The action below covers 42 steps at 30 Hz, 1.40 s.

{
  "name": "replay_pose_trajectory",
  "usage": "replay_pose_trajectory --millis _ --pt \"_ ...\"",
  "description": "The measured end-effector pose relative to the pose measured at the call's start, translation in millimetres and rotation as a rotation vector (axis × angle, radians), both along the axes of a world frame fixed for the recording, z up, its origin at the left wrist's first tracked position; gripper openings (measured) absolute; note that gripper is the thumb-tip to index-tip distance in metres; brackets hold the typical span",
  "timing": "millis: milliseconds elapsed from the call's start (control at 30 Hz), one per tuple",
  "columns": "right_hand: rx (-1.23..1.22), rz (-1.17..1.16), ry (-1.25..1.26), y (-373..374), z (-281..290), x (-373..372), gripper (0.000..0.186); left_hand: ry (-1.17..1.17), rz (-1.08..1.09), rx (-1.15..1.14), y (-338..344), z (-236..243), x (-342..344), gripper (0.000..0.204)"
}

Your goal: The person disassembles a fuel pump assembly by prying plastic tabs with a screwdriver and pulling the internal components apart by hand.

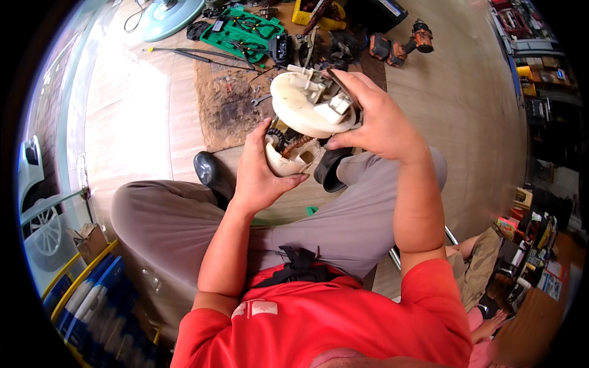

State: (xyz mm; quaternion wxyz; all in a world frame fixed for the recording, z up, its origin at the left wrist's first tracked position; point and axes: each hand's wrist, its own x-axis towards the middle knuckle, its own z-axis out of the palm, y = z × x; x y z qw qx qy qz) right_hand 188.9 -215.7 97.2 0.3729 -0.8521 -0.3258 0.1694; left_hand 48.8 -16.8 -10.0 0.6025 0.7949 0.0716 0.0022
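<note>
Head view: the left hand (253, 175) grasps a white plastic cup (283, 164) between thumb and fingers, and the right hand (377, 126) grips the edge of a tilted, round white plastic cap (294, 104) just above it. Judging by this, the assembly is half apart: the cap is off the cup, and a dark corrugated tube (280, 140) shows in the opening. Whether anything links the two parts is hard to tell. Beyond the hands, a wrench (261, 99) lies unused on a stained mat (221, 116), near a green tool case (270, 28).
</note>
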Motion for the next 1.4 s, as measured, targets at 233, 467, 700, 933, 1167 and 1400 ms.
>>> replay_pose_trajectory --millis 233,467,700,933,1167,1400 --pt "0.038 -0.013 0.163 -12 -9 14 0.089 -0.024 -0.031 0.299 -2 16 -3 0.111" --pt "-0.019 0.057 0.082 4 -1 8 0.087 -0.048 -0.060 0.657 5 36 -17 0.107" --pt "-0.166 0.219 -0.113 25 -1 -19 0.124 0.007 -0.255 0.882 41 82 -27 0.093" --pt "-0.159 0.346 0.186 29 -8 -24 0.119 -0.026 -0.438 0.966 75 89 -32 0.082" --pt "-0.139 0.350 0.144 41 -47 -42 0.127 0.079 -0.575 0.939 92 79 -20 0.082" --pt "-0.180 0.273 0.273 43 -48 -52 0.102 0.109 -0.685 0.819 97 65 -16 0.092"
